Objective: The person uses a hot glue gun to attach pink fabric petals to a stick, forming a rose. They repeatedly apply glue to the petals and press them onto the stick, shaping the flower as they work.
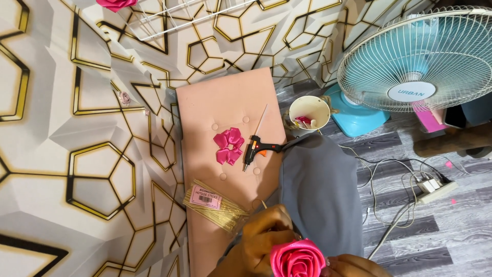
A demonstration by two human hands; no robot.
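Note:
A bright pink ribbon rose [297, 257] sits at the bottom centre, held between both hands. My left hand [264, 238] grips it from the left and above, fingers curled around its side, with a thin stick tip showing just above the fingers. My right hand [353, 266] touches the rose's right edge, mostly cut off by the frame. Higher on the peach padded board [225, 102] lie loose pink ribbon petals [229, 145] and a black glue gun [254, 149] with an orange trigger. A pack of thin wooden sticks [215, 205] lies at the board's left edge.
My grey-clad leg [320, 195] lies right of the board. A white cup [309, 114] holds ribbon scraps. A light blue table fan [415, 61] stands at the top right. Cables and a power strip [435, 185] lie on the grey wood-pattern floor. A patterned wall panel fills the left.

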